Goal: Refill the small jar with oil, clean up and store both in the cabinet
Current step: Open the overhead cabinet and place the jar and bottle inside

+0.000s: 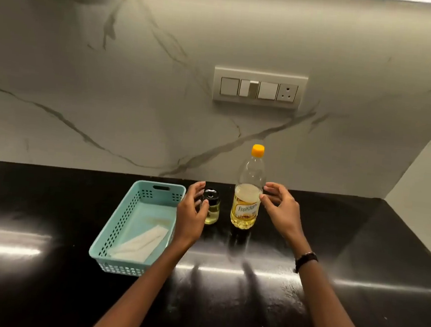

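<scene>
A small glass jar (212, 207) with a black lid stands on the black counter, a little oil in its base. Just right of it stands a tall clear oil bottle (247, 202) with an orange cap and a yellow label, about half full. My left hand (192, 211) curls around the jar's left side, fingers apart, thumb touching or nearly touching the glass. My right hand (281, 208) hovers open beside the bottle's right side, fingertips close to it but apart from it.
A teal perforated plastic basket (114, 230) sits left of the jar, holding a folded white tissue (139, 245). A marble backsplash with a switch panel (259, 87) rises behind. A side wall closes the counter at the right.
</scene>
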Tool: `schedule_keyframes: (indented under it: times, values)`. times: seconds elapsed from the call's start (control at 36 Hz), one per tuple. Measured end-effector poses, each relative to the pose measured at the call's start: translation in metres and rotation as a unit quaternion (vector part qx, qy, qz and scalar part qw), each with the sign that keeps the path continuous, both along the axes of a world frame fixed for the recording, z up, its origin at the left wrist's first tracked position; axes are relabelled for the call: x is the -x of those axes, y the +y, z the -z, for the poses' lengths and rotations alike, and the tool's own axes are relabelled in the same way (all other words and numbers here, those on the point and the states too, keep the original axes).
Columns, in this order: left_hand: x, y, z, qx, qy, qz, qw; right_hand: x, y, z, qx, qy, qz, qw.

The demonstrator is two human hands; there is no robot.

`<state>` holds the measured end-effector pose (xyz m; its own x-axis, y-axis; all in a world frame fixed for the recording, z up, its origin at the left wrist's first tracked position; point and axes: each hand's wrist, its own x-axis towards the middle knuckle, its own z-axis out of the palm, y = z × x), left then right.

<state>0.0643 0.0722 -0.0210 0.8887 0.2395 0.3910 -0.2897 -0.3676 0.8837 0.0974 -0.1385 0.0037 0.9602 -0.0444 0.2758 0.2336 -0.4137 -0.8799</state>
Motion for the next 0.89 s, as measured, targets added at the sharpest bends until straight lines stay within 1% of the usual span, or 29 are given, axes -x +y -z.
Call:
schedule_keyframes:
  times: [0.11,0.22,0.36,0.44,0.58,0.75,0.89]
  values:
    - [-0.011,0.001,0.04,0.006,0.06,-0.012,0.998,-0.013,-0.001,0.035,0.007,0.045,0.004,0.999]
    - [-0.025,-0.001,0.066,0.023,0.128,-0.023,0.991,-0.027,-0.003,0.059,0.002,0.1,-0.007,0.995]
    - [-0.047,-0.006,0.089,0.052,0.193,-0.04,0.979,-0.046,-0.005,0.086,0.001,0.155,-0.039,0.987]
    - [-0.063,-0.008,0.103,0.05,0.204,-0.057,0.976,-0.059,-0.003,0.102,-0.014,0.161,-0.041,0.986]
    - [-0.084,-0.014,0.115,0.059,0.189,-0.079,0.977,-0.071,0.004,0.122,-0.062,0.143,-0.059,0.986]
    - [-0.097,-0.02,0.118,0.073,0.166,-0.111,0.977,-0.08,0.015,0.133,-0.083,0.125,-0.054,0.987]
    - [-0.102,-0.022,0.127,0.07,0.182,-0.141,0.971,-0.082,0.022,0.14,-0.098,0.12,-0.047,0.987]
